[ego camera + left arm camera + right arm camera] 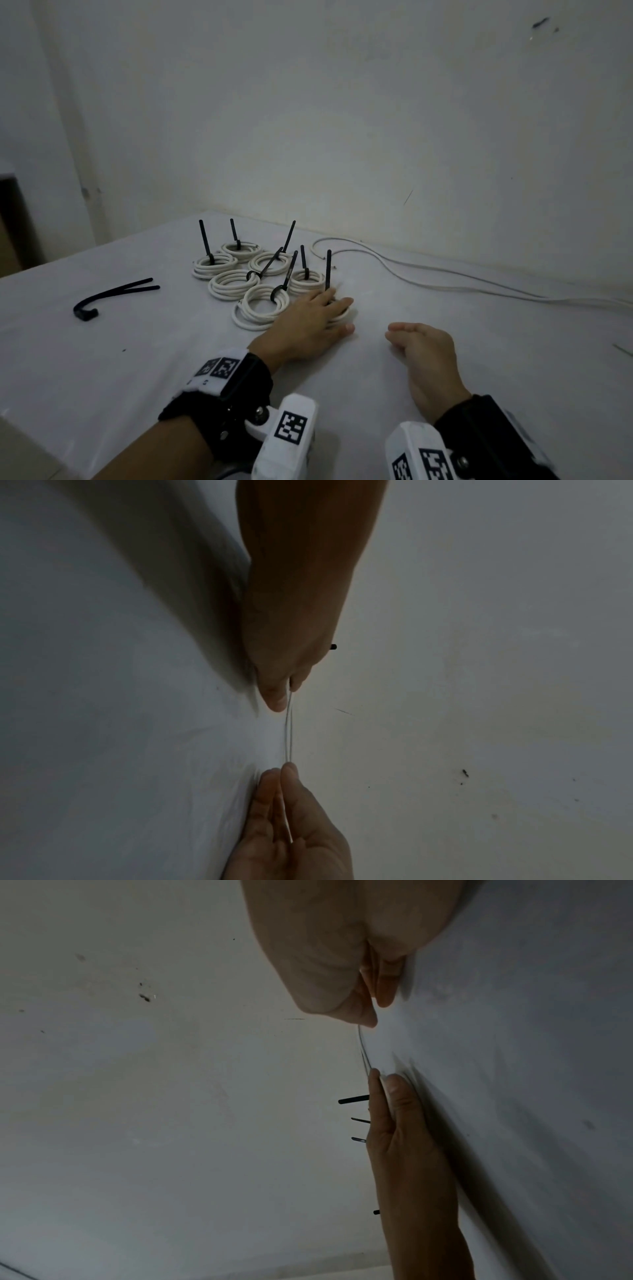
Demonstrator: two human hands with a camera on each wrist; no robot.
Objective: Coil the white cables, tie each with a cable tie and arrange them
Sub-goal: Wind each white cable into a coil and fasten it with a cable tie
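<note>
My left hand (310,325) lay flat over the newest tied coil (342,313) on the bench (137,359), fingers straight, its tie (328,270) upright between them. My right hand (423,356) rested beside it, relaxed, holding nothing.

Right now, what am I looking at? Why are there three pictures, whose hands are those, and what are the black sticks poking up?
There is no robot here, just a person's two bare hands. The big picture comes from a camera on the person's head. The two dark ones come from wrist cameras, the white boxes with checkered squares.

On the white table lie coiled white cables. Each is tied with a black cable tie whose tail pokes up: those are your sticks. Spare cable ties lie on the left. Loose white cables, not yet coiled, run along the wall.

The left hand lies flat on the nearest coil, whose tie stands up between the fingers. The right hand rests beside it, holding nothing.
</note>
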